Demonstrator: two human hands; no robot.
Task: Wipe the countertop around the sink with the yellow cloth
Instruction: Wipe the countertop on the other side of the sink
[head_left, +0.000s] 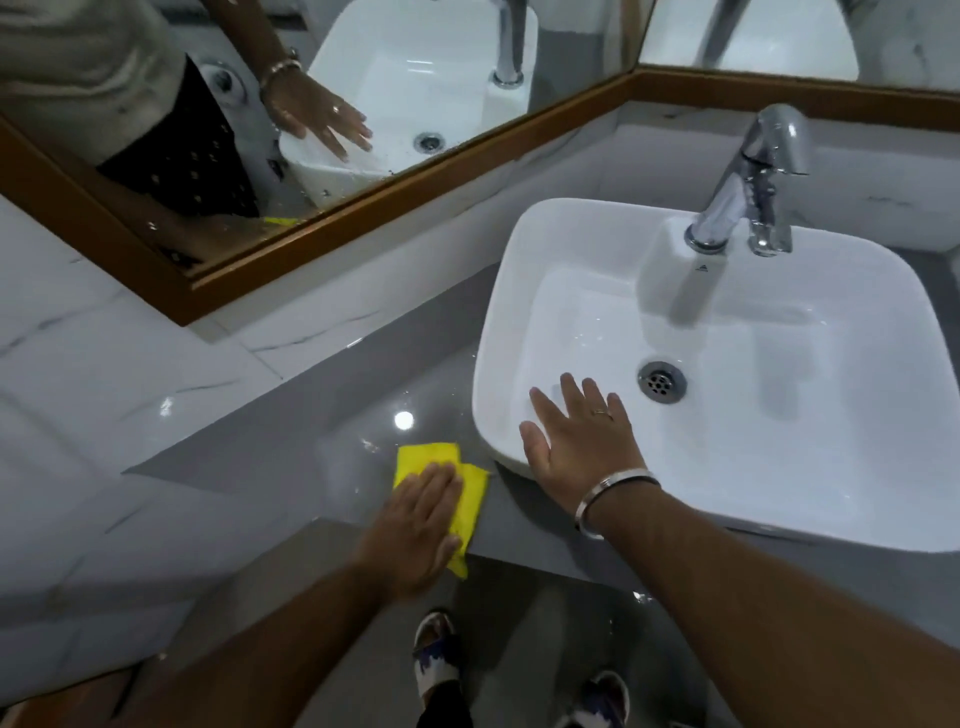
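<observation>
A folded yellow cloth (426, 460) lies flat on the glossy grey countertop (291, 441), just left of the white vessel sink (779, 499). My left hand (415, 525) presses palm-down on the cloth's near half, fingers together, close to the counter's front edge. My right hand (576, 436) rests on the sink's front-left rim with fingers spread and holds nothing. It wears a ring and a metal bangle at the wrist.
A chrome tap (748, 182) stands at the sink's back, and a drain (662, 382) sits in the basin. A wood-framed mirror (363, 208) runs along the white marble wall (78, 338) behind the counter. My feet (436, 649) stand on the grey floor below.
</observation>
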